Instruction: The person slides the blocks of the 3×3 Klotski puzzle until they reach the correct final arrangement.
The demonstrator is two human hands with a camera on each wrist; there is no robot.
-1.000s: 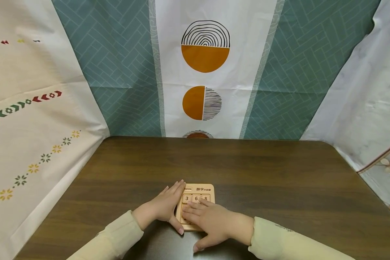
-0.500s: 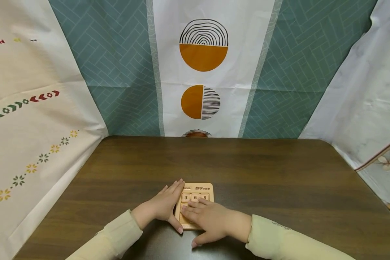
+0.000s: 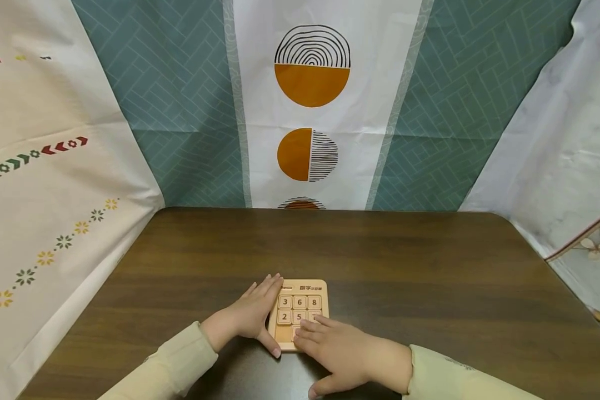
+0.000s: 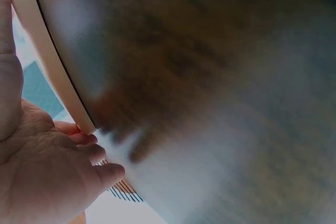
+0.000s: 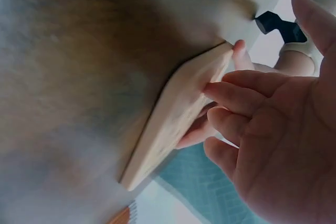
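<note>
A wooden number slide puzzle (image 3: pixel 321 284) lies flat on the table, its tiles 3, 6 and 8 in the top row. Below them show 2, 5 and a partly covered tile; the lower-left slot bares the board's floor. My left hand (image 3: pixel 250 312) holds the puzzle's left side, thumb at the near corner and fingers along the far one. The left wrist view shows the board's edge (image 4: pixel 52 56) between thumb and fingers. With fingers extended, my right hand (image 3: pixel 347 350) touches the tiles at the lower right, hiding part of them. In the right wrist view its fingertips (image 5: pixel 212 92) meet the board's face.
The dark wood-grain table (image 3: pixel 430 278) spreads around the puzzle. A green and white patterned cloth (image 3: pixel 310 119) hangs behind its far edge, with pale cloths (image 3: pixel 60 189) at both sides. A dark device (image 5: pixel 283 27) is worn on the left wrist.
My right hand has shifted right and toward me, uncovering tiles 2 and 5 and the lower-left slot. The left hand keeps its place on the board. The head view has shifted slightly.
</note>
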